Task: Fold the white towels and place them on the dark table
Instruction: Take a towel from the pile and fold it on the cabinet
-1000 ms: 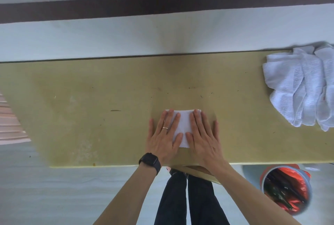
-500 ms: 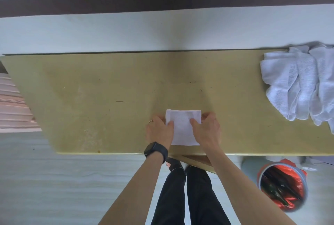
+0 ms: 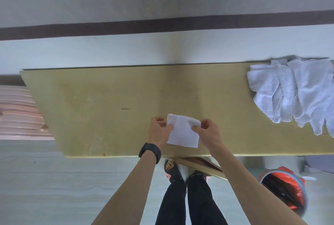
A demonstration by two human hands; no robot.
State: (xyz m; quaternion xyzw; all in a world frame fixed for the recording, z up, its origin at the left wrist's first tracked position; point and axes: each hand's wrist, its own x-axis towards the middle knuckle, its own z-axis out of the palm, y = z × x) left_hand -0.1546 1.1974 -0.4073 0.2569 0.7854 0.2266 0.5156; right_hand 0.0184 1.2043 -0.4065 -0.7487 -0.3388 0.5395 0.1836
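Folded towel (image 3: 182, 131): small white rectangle, folded compact, near the front edge of the yellow desk (image 3: 108, 98); it looks raised off the surface, though contact at the near edge cannot be told.
Left hand (image 3: 159, 131): fingers curled round the towel's left edge, thumb on top, pinching it.
Right hand (image 3: 207, 134): fingers pinching the far right corner, thumb over the top.
Unfolded towels (image 3: 292, 93): loose white heap at the desk's far right, well apart from the hands.
Progress: this towel's folding appears finished and it awaits placing; the heap is untouched, so most of the job likely remains. No dark table is identifiable in view.
Change: a second ago both palms pressed the towel flat; half a second ago the hands closed on its sides; now it is gripped and coming up.
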